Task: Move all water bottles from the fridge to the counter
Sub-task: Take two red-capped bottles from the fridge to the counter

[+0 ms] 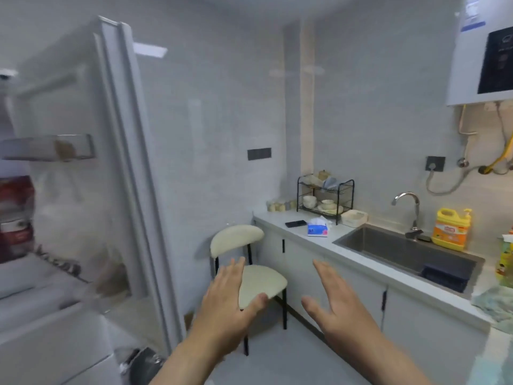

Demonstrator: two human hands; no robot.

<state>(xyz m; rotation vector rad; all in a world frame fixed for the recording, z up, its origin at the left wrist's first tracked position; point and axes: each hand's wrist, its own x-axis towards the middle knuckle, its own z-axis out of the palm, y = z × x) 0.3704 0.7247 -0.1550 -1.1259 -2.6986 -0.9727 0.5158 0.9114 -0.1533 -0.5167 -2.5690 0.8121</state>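
Observation:
The fridge stands open on the left, its white door [83, 168] swung out toward the middle of the room. At the far left edge a clear bottle with a red label [15, 218] stands inside; it is blurred. Both my hands are raised in front of me, empty, fingers spread. My left hand [224, 304] is over the chair. My right hand [337, 304] is in front of the lower cabinets. The grey counter [280, 219] runs along the right wall.
A cream chair [249, 262] stands between fridge door and counter. On the counter lie a phone [295, 223], a tissue pack [317, 228], a dish rack [324, 197], a sink [408, 254] with faucet, a yellow detergent jug [451, 229] and a cloth [495, 304].

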